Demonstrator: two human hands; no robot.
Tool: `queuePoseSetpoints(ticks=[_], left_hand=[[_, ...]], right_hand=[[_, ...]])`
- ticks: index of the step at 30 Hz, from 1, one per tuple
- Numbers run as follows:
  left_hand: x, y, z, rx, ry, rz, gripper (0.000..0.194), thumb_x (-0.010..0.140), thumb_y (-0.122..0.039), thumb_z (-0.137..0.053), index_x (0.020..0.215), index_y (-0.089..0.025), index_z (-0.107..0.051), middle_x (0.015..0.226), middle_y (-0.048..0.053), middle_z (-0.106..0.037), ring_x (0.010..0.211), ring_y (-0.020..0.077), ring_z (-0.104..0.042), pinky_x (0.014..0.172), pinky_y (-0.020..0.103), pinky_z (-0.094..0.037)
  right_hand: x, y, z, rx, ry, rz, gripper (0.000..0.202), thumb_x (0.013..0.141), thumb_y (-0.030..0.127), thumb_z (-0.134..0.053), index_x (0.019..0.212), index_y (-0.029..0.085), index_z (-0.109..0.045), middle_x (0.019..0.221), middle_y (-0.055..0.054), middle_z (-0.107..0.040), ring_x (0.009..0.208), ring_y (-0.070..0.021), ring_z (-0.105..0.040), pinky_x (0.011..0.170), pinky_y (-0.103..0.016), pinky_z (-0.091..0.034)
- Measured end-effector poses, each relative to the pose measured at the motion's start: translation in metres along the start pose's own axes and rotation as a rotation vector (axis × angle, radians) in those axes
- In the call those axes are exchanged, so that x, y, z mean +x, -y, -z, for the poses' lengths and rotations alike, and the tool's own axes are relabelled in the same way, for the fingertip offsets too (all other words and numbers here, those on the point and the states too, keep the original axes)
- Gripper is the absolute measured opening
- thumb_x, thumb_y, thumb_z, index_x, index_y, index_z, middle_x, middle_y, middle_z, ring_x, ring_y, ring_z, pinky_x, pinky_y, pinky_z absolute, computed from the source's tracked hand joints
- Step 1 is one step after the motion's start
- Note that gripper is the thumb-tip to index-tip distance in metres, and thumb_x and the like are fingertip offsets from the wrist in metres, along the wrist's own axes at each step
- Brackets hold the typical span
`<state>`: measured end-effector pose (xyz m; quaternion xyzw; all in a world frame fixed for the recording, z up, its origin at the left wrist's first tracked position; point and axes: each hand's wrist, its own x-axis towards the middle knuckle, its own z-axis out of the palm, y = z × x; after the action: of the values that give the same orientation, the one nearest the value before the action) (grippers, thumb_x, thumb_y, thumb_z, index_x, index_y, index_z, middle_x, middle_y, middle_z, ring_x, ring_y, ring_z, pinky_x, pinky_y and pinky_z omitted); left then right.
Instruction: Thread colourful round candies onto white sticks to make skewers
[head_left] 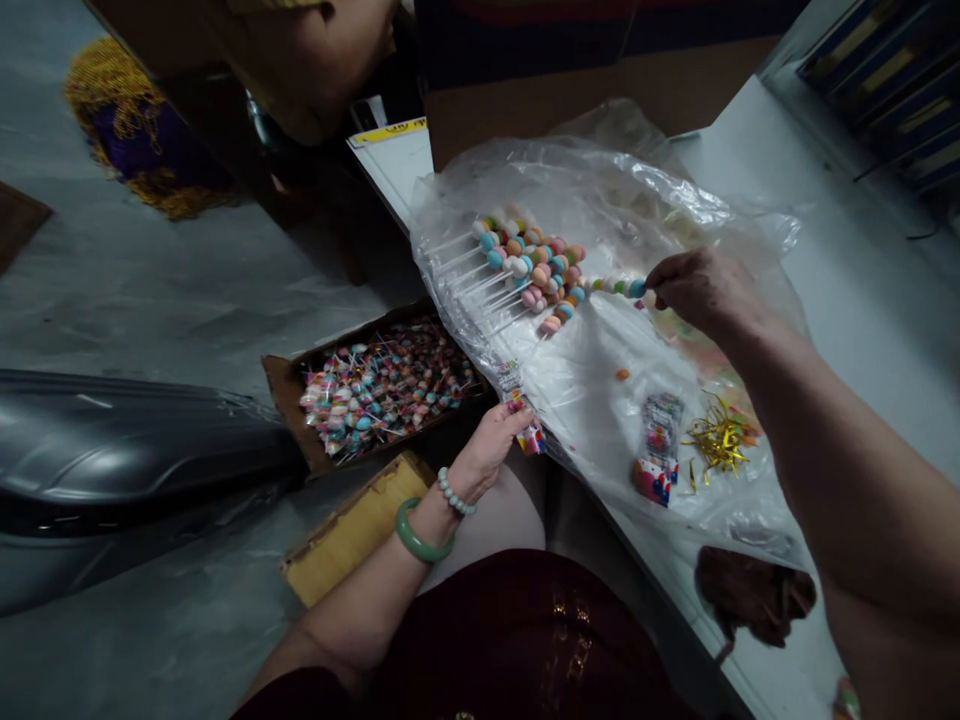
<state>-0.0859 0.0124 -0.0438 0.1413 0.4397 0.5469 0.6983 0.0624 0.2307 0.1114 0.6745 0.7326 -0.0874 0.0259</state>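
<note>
Printed plastic wrapper point(531, 437), pinched between thumb and fingers of the left hand point(484, 450) at the table's near edge. The right hand's point(705, 288) curled fingertips pinch one end of a candy stick point(613, 287) mid-table; knuckles hide the exact grip. Left of it, candy skewers point(536, 262) overlap on clear sheeting point(581, 400), sticks toward that edge. Beside the white table point(787, 675), a box point(283, 385) of wrapped candies is partly hidden. Dim room, grey floor point(187, 300); a dark carton point(525, 50) cut off above.
</note>
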Motion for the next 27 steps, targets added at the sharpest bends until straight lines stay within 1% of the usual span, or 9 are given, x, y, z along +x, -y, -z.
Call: queuePoseSetpoints(ticks=[4,9,12,14,17,19,22,24,27], left_hand=[[-0.001,-0.001,-0.001,-0.005,-0.016,0.001,0.031,0.064,-0.042,-0.079,0.064,-0.013,-0.067,0.068,0.003,-0.063,0.066,0.0121,-0.051,0.067,0.025,-0.041],[0.0,0.0,0.0,-0.009,-0.014,0.011,0.033,0.063,-0.043,-0.079,0.064,-0.013,-0.066,0.066,0.002,-0.062,0.063,0.0117,-0.05,0.066,0.025,-0.04],[0.001,0.003,0.0,0.001,-0.007,0.014,0.033,0.064,-0.044,-0.078,0.063,-0.013,-0.066,0.065,0.002,-0.061,0.062,0.0115,-0.05,0.064,0.026,-0.04],[0.001,0.004,0.0,0.0,-0.004,0.011,0.033,0.065,-0.044,-0.078,0.063,-0.013,-0.066,0.065,0.002,-0.061,0.063,0.0117,-0.05,0.065,0.026,-0.04],[0.001,0.005,-0.002,-0.017,-0.006,0.015,0.033,0.064,-0.043,-0.079,0.064,-0.013,-0.067,0.066,0.003,-0.062,0.064,0.012,-0.051,0.066,0.026,-0.04],[0.001,0.006,-0.002,-0.034,-0.01,0.02,0.032,0.063,-0.042,-0.079,0.065,-0.013,-0.067,0.068,0.003,-0.064,0.065,0.0124,-0.052,0.067,0.026,-0.04],[0.001,0.007,-0.002,-0.039,-0.004,0.027,0.031,0.064,-0.041,-0.08,0.066,-0.013,-0.068,0.068,0.003,-0.064,0.065,0.0123,-0.052,0.067,0.026,-0.04],[0.001,0.009,-0.001,-0.036,0.0,0.035,0.03,0.064,-0.04,-0.08,0.066,-0.012,-0.068,0.068,0.003,-0.065,0.065,0.0122,-0.052,0.068,0.026,-0.04],[0.0,0.01,-0.001,-0.044,0.002,0.051,0.029,0.063,-0.037,-0.081,0.07,-0.012,-0.07,0.069,0.003,-0.066,0.065,0.0122,-0.053,0.069,0.026,-0.04]], right_hand=[[0.004,0.004,0.0,-0.021,0.022,0.018,0.026,0.076,0.01,-0.061,0.096,0.013,-0.077,0.076,-0.005,-0.071,0.064,-0.0086,-0.053,0.065,-0.03,-0.033],[0.01,0.006,0.0,-0.086,0.032,0.046,0.028,0.072,0.007,-0.067,0.097,0.016,-0.077,0.079,-0.004,-0.073,0.068,-0.0105,-0.057,0.066,-0.028,-0.037],[0.015,0.014,0.004,-0.141,0.032,0.086,0.023,0.075,0.01,-0.066,0.096,0.013,-0.076,0.085,-0.005,-0.073,0.072,-0.0117,-0.06,0.068,-0.028,-0.038],[0.022,0.021,0.008,-0.159,0.034,0.122,0.017,0.08,0.015,-0.065,0.091,0.009,-0.076,0.085,-0.006,-0.073,0.078,-0.0132,-0.063,0.071,-0.029,-0.039],[0.044,0.031,0.007,-0.172,0.042,0.164,0.026,0.082,0.028,-0.065,0.078,0.003,-0.075,0.08,-0.007,-0.071,0.087,-0.0182,-0.065,0.074,-0.033,-0.039],[0.063,0.036,0.002,-0.173,0.037,0.211,0.034,0.077,0.034,-0.068,0.068,0.001,-0.072,0.077,-0.008,-0.07,0.091,-0.0213,-0.066,0.075,-0.036,-0.039],[0.084,0.042,-0.006,-0.154,-0.014,0.302,0.04,0.068,0.036,-0.073,0.053,0.0,-0.063,0.076,-0.013,-0.071,0.093,-0.0219,-0.066,0.074,-0.037,-0.038],[0.086,0.046,-0.008,-0.181,-0.045,0.294,0.043,0.067,0.037,-0.071,0.049,0.001,-0.057,0.082,-0.017,-0.071,0.096,-0.0215,-0.065,0.072,-0.036,-0.037],[0.068,0.048,-0.007,-0.225,-0.008,0.21,0.041,0.075,0.033,-0.062,0.051,0.0,-0.058,0.085,-0.017,-0.07,0.098,-0.0193,-0.064,0.072,-0.033,-0.037]])
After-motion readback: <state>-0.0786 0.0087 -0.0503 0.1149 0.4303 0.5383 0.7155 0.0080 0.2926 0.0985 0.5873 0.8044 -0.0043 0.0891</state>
